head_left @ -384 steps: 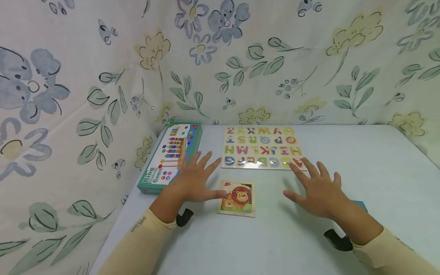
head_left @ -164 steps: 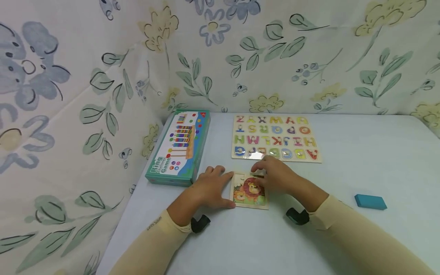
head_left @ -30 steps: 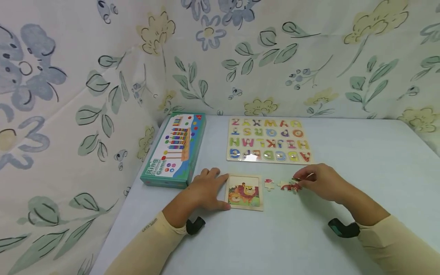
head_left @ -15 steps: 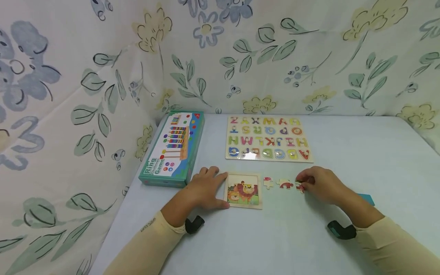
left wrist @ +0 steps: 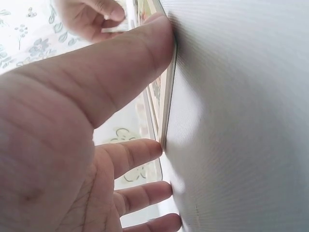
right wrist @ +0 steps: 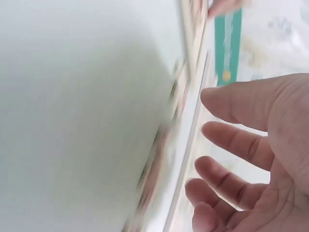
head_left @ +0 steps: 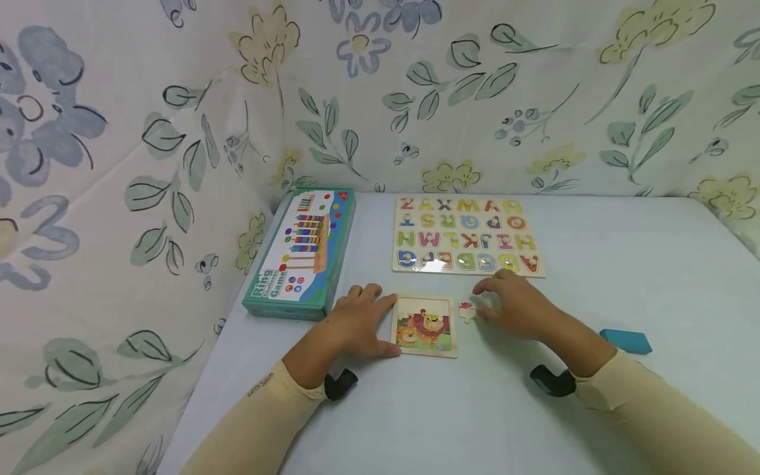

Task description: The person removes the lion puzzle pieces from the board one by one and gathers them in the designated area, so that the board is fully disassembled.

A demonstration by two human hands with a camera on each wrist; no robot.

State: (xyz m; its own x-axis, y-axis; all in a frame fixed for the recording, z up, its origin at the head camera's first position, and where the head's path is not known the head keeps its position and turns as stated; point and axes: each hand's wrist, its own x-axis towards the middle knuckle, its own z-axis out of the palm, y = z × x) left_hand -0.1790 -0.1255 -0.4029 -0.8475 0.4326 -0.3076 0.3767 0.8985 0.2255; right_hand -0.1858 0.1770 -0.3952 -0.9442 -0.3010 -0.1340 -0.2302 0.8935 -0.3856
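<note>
A small wooden lion jigsaw puzzle [head_left: 427, 354] lies on the table, its upper part showing bare backing. My left hand [head_left: 359, 326] rests along its left side, thumb at the near corner and index fingertip at the far one. In the left wrist view these straight fingers touch the board's edge [left wrist: 166, 106]. Right of the puzzle lies a flower puzzle piece [head_left: 466, 312]. My right hand [head_left: 519, 307] hovers beside it, thumb and fingers spread with nothing between them. Blurred loose pieces [right wrist: 153, 176] lie below that hand in the right wrist view; the hand hides them in the head view.
Behind the puzzle lies a wooden alphabet board [head_left: 469, 231]. A green Ring Challenge Game box [head_left: 299, 254] stands beyond my left hand. A blue block [head_left: 626, 341] sits on the table near my right forearm. A floral curtain [head_left: 380, 99] hangs behind.
Earlier the puzzle was whole; its top pieces now lie to its right. My right hand has let go of a red puzzle piece and moved left towards the flower piece. The left hand stays put.
</note>
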